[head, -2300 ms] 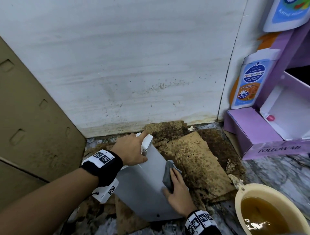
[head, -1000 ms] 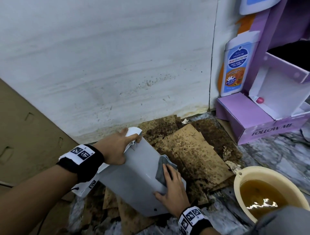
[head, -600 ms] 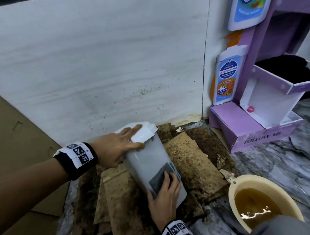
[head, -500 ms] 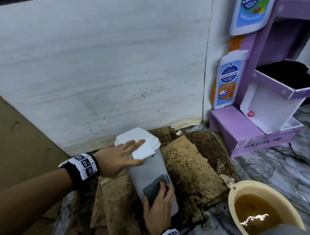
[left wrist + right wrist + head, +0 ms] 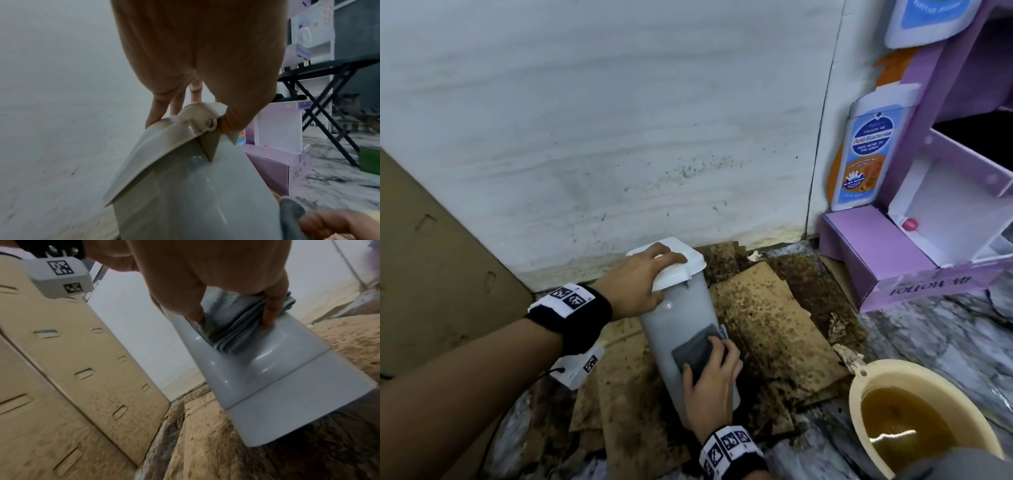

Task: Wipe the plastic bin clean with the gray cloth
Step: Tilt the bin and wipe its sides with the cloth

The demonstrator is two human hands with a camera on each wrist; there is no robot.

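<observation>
**Wiping the bin's side wall, mid-stroke**

Step in hand: scrubbing the outside of the bin (image 5: 681, 329). The bin stands near-upright, tilted a bit, on stained cardboard sheets (image 5: 767, 329) by the white wall (image 5: 619, 120). White lid (image 5: 671, 263) is on and closed.

Left hand (image 5: 635, 287) sits on top, fingers curled over the lid's far edge, thumb side down by the hinge. In the left wrist view the fingers (image 5: 159, 112) hook over the lid rim. It's a steadying grip, not lifting.

Right hand (image 5: 710, 380) presses the folded gray cloth (image 5: 693, 349) flat against the lower front wall. Right wrist view: fingers (image 5: 271, 311) curl around the cloth wad (image 5: 232, 322), pinching it from both sides against a recessed panel low on the wall. Cloth looks damp and speckled with dirt.

Also around: cream basin of brownish water (image 5: 907, 414) to the right, purple display box (image 5: 887, 260) beyond it, brown board (image 5: 431, 274) leaning at left.

Judgement: only one face is being worked; other faces, lid and base likely remain. Next move calls for keeping downward pressure on the lid so the bin doesn't slide on the cardboard, running the cloth along the panel's edges, then turning the bin to a fresh face. Cloth probably needs a rinse soon.
</observation>
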